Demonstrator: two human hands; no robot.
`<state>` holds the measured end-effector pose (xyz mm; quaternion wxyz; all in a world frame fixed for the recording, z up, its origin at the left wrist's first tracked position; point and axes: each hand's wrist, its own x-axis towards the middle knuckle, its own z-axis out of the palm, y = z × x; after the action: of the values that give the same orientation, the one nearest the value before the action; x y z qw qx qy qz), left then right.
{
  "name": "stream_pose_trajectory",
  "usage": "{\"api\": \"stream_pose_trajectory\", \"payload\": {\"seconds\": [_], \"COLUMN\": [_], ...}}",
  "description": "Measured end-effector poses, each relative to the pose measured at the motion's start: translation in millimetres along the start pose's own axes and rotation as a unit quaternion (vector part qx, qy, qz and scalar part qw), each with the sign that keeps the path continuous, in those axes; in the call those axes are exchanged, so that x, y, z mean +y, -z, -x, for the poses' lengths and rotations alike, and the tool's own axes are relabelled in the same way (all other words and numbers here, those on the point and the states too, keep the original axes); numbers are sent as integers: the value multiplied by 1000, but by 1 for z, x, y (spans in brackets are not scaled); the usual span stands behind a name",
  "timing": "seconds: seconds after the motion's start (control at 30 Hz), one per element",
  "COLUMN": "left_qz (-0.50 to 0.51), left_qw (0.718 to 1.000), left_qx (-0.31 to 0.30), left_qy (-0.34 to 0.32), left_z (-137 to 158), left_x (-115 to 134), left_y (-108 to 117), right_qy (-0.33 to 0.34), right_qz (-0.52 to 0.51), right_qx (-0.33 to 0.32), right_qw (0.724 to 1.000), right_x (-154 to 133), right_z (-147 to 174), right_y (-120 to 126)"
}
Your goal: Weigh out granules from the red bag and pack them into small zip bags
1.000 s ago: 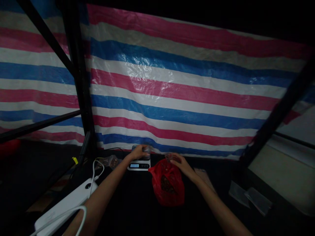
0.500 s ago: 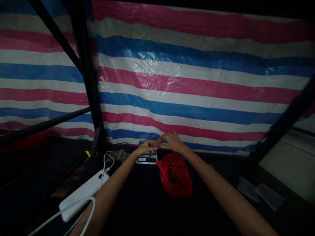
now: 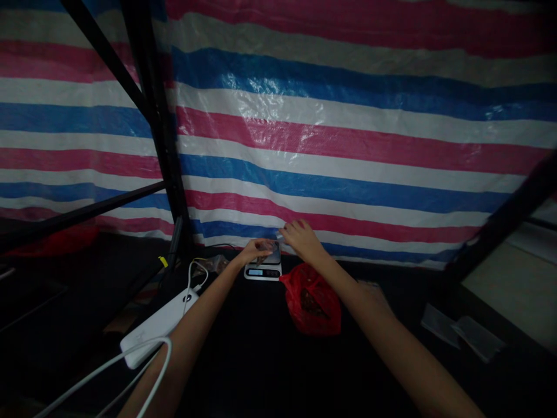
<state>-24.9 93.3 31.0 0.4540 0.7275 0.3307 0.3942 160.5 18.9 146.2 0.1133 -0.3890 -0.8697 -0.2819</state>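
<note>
Over a small white digital scale (image 3: 263, 273) with a lit display, my left hand (image 3: 253, 251) is closed on a small clear plastic bag (image 3: 264, 253) that has something brown inside. My right hand (image 3: 301, 238) is at the back right of the scale, its fingers pinched at what looks like the clear upper edge of that bag. Dim light blurs the fingertips. Below my right wrist sits a red plastic bag (image 3: 311, 307), open at the top, holding dark brown bits too small to name.
A white power bank (image 3: 159, 328) with white cables lies at the left by my forearm. Filled clear bags (image 3: 215, 264) rest left of the scale. Flat clear bags (image 3: 461, 331) lie at the right. Striped sheeting (image 3: 326, 157) and a black frame post (image 3: 159, 133) stand behind.
My right hand has drawn up and away from my left, widening the gap between them. More of the scale's plate shows. The camera view has shifted slightly.
</note>
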Motion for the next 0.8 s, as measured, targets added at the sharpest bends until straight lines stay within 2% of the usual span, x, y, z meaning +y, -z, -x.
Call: {"api": "stream_pose_trajectory", "payload": {"seconds": [0.13, 0.23, 0.37, 0.47, 0.53, 0.6, 0.7, 0.8], "left_qz": [-158, -208, -244, -288, -307, -333, -344, -306], "left_qw": [984, 973, 965, 947, 934, 922, 919, 938], "left_qx": [77, 97, 86, 138, 175, 171, 105, 31], "left_qy": [21, 37, 50, 35, 44, 96, 164, 157], "left_z": [-6, -12, -12, -2, 10, 26, 57, 80], "left_x": [-5, -13, -17, -6, 5, 14, 20, 21], "left_y": [9, 6, -6, -15, -20, -26, -44, -74], "right_qy": [-84, -123, -240, -286, -289, -287, -266, -232], "right_qz": [-143, -240, -338, -385, -377, -339, -270, -227], "right_qx": [-2, -11, 30, 41, 19, -9, -33, -46], "right_qw": [986, 963, 909, 877, 879, 896, 925, 945], "right_x": [0, -9, -29, -41, -45, -45, -40, -33], "right_z": [39, 76, 116, 129, 132, 132, 135, 141], "right_y": [5, -4, -23, -34, -40, -44, -50, -54]}}
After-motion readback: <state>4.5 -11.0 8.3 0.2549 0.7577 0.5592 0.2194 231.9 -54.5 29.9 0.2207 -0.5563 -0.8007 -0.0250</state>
